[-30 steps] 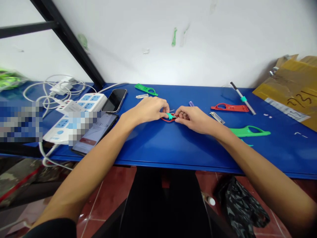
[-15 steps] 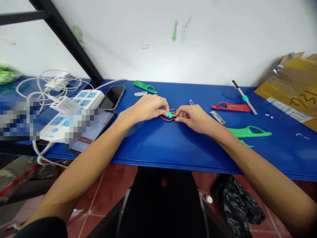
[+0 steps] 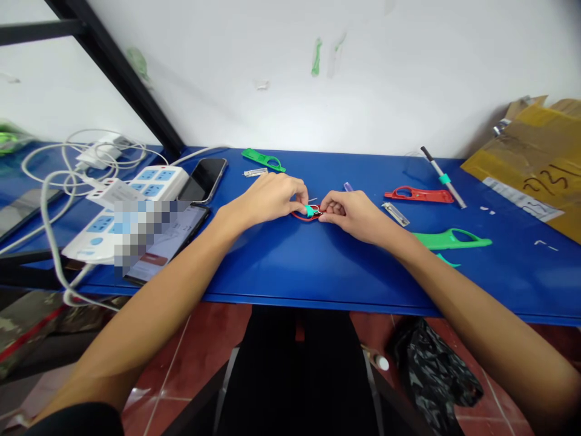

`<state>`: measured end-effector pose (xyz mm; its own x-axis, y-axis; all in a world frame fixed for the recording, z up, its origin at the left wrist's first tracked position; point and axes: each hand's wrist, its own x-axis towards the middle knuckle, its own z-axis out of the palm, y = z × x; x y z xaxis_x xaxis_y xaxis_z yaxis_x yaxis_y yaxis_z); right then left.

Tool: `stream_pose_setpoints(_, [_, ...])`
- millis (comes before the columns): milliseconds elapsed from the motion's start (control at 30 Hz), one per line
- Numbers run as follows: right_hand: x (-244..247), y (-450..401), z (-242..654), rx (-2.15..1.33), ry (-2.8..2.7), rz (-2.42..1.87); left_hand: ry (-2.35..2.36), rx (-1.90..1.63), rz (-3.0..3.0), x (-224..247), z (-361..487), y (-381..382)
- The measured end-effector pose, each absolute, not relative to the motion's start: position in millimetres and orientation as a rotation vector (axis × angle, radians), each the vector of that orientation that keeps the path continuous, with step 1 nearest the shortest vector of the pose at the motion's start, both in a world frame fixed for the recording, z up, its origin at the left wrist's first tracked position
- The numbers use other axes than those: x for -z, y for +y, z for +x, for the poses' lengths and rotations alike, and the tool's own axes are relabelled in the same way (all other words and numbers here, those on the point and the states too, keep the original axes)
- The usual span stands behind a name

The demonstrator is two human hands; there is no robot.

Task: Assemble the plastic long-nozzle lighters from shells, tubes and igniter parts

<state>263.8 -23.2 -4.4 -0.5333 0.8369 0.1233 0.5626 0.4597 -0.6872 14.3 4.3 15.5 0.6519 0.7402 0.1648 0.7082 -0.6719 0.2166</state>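
Note:
Over the middle of the blue table, my left hand [image 3: 279, 197] pinches a small teal piece [image 3: 310, 211] between thumb and fingers. Under and around it shows the curved edge of a red part [image 3: 300, 217], partly hidden by the fingers. From the right, my right hand [image 3: 347, 212] is closed in a pinch against the same small work, where a thin pale loop and a dark tip show. What exactly its fingertips hold is too small to tell. Just behind this hand lies a purple cylindrical thing [image 3: 347, 187].
To the right lie a red plastic handle [image 3: 420, 195], a metal clip-like piece [image 3: 395, 214], a green handle [image 3: 454, 239], a pen [image 3: 442, 177] and a cardboard box [image 3: 526, 163]. Behind my left hand is another green handle [image 3: 263, 160]. A power strip [image 3: 167, 178] and phones [image 3: 202, 180] stand left.
The view has shifted slightly, so the table things appear a little further left. Both hands keep nearly the same pinch on the small work.

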Motion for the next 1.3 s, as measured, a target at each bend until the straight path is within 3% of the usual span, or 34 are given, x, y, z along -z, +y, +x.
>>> stream_pose_setpoints(567, [6, -20, 267, -0.827, -2.295, -1.119, 1.059, -0.304, 3.003, -18, 16, -3])
stream_pose_setpoints(1300, [10, -17, 271, -0.777, -2.355, -1.092, 0.98, -0.412, 2.6, -15, 7, 11])
